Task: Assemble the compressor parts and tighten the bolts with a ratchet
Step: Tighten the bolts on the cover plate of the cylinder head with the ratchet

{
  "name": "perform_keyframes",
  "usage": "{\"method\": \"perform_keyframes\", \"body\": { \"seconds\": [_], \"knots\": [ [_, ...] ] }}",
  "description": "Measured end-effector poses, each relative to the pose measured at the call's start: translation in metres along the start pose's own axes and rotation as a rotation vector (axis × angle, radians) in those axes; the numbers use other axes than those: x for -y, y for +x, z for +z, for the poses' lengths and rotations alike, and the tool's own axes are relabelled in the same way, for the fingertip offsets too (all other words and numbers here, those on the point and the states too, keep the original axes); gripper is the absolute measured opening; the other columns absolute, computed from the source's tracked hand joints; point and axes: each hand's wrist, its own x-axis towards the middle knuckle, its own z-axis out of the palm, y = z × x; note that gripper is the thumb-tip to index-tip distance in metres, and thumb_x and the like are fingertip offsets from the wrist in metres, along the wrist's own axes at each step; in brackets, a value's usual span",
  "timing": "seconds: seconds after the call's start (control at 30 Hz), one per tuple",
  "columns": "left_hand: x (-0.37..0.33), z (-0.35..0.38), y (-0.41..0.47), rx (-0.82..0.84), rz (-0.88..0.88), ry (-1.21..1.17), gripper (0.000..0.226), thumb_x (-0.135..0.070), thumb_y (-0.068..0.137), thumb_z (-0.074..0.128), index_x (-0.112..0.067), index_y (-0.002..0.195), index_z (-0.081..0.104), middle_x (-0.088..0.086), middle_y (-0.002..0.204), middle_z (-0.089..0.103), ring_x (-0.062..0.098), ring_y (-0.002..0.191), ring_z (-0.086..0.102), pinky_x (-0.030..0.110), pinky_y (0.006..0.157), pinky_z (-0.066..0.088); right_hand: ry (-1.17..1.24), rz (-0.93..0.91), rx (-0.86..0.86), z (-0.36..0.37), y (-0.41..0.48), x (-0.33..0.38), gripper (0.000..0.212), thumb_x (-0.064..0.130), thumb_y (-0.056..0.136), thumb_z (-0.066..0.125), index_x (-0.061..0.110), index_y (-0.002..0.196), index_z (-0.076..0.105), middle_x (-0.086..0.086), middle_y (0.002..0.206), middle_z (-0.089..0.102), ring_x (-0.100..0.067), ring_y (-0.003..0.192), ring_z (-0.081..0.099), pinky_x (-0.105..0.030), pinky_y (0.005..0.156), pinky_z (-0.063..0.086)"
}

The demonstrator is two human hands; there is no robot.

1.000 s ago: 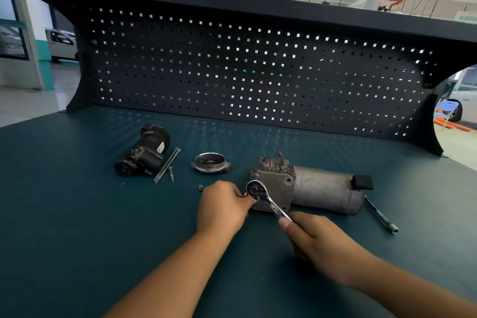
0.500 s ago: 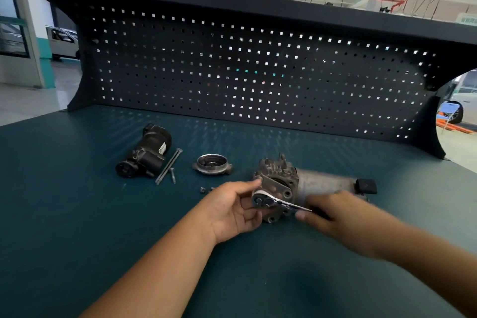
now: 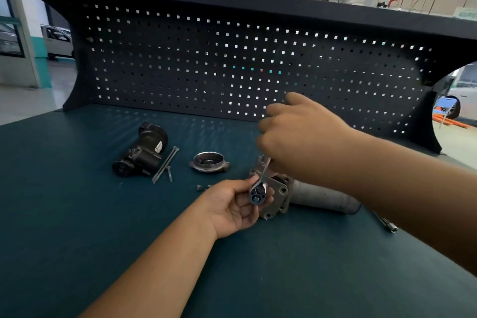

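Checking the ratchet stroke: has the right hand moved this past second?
Yes. The right hand swung from in front of the compressor body up toward the pegboard.

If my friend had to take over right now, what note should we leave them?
Left hand holds the ratchet head at the end face of the compressor housing. Right hand grips the handle, which points upward.
The housing lies on the bench.
Loose on its left: black part, round metal cap, long bolts, short screw.
Done: ratchet set at the housing. How tight, I cannot tell.
Left: probably fit the loose parts and tighten their bolts.
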Motion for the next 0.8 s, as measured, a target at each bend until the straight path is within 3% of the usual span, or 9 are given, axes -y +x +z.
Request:
{"method": "perform_keyframes", "body": {
  "seconds": [0.03,0.1,0.17,0.33,0.5,0.57,0.67,0.73,0.8],
  "knots": [
    [0.001,0.001,0.001,0.005,0.011,-0.021,0.015,-0.017,0.06,0.065,-0.005,0.062,0.073,0.012,0.072,0.072,0.021,0.063,0.071,0.019,0.048,0.049,0.039,0.039,0.032,0.006,-0.009,-0.005,0.018,0.031,0.092,0.048,0.02,0.077,0.047,0.005,0.084,0.054,-0.02,0.087,0.048,-0.029,0.071,0.021],
    [0.004,0.002,0.001,0.033,0.042,-0.054,0.016,-0.019,0.064,0.064,-0.007,0.059,0.074,0.012,0.074,0.072,0.023,0.065,0.071,0.022,0.051,0.052,0.119,0.138,0.088,0.021,-0.032,-0.009,0.038,0.056,0.093,0.038,0.02,0.095,0.053,0.003,0.096,0.06,-0.021,0.095,0.056,-0.029,0.071,0.029],
    [0.006,0.003,0.0,0.081,0.05,-0.058,0.021,-0.021,0.069,0.061,-0.008,0.06,0.075,0.014,0.078,0.073,0.025,0.07,0.071,0.026,0.055,0.055,0.173,0.223,0.13,0.037,-0.05,0.0,0.049,0.067,0.089,0.024,0.023,0.092,0.046,0.004,0.1,0.06,-0.022,0.096,0.059,-0.027,0.063,0.031],
    [0.006,0.0,-0.005,0.187,-0.007,-0.078,0.03,-0.021,0.076,0.049,-0.001,0.088,0.07,0.019,0.087,0.072,0.032,0.08,0.07,0.034,0.061,0.057,0.496,0.552,0.265,0.075,-0.078,0.04,0.05,0.069,0.086,0.019,0.024,0.068,0.031,-0.001,0.096,0.064,-0.025,0.092,0.062,-0.03,0.06,0.033],
    [0.004,0.003,-0.008,0.126,-0.003,-0.073,0.023,-0.017,0.07,0.054,-0.005,0.072,0.073,0.016,0.088,0.072,0.027,0.077,0.071,0.028,0.062,0.055,1.13,0.721,0.28,0.088,-0.077,0.08,0.047,0.056,0.091,0.038,0.014,0.073,0.049,-0.004,0.078,0.058,-0.027,0.083,0.056,-0.037,0.074,0.044],
    [0.003,0.003,-0.006,0.088,-0.013,-0.106,0.019,-0.015,0.069,0.056,-0.006,0.079,0.069,0.016,0.09,0.072,0.027,0.076,0.071,0.028,0.061,0.056,1.099,0.712,0.318,0.079,-0.074,0.068,0.046,0.056,0.09,0.042,0.017,0.067,0.046,0.003,0.067,0.051,-0.022,0.07,0.054,-0.034,0.064,0.041],
    [0.0,0.002,-0.004,0.051,-0.018,-0.162,0.025,-0.012,0.067,0.057,-0.002,0.087,0.068,0.017,0.086,0.072,0.029,0.071,0.071,0.03,0.058,0.056,0.698,0.647,0.302,0.045,-0.06,0.036,0.049,0.065,0.084,0.046,0.022,0.061,0.038,0.007,0.06,0.042,-0.01,0.052,0.039,-0.024,0.044,0.027],
    [-0.001,0.002,-0.004,0.044,-0.038,-0.187,0.024,-0.011,0.068,0.057,0.002,0.085,0.069,0.019,0.084,0.072,0.03,0.072,0.071,0.031,0.058,0.056,0.429,0.546,0.233,0.02,-0.042,0.02,0.05,0.064,0.083,0.05,0.021,0.061,0.035,0.008,0.06,0.038,-0.01,0.049,0.031,-0.024,0.044,0.02],
    [-0.001,0.002,-0.004,0.047,-0.054,-0.172,0.022,-0.011,0.069,0.057,0.003,0.079,0.071,0.019,0.085,0.072,0.029,0.075,0.071,0.03,0.058,0.056,0.264,0.37,0.152,0.006,-0.022,0.012,0.043,0.046,0.086,0.057,0.02,0.061,0.033,0.007,0.059,0.036,-0.011,0.048,0.029,-0.024,0.052,0.024]
  ]
}}
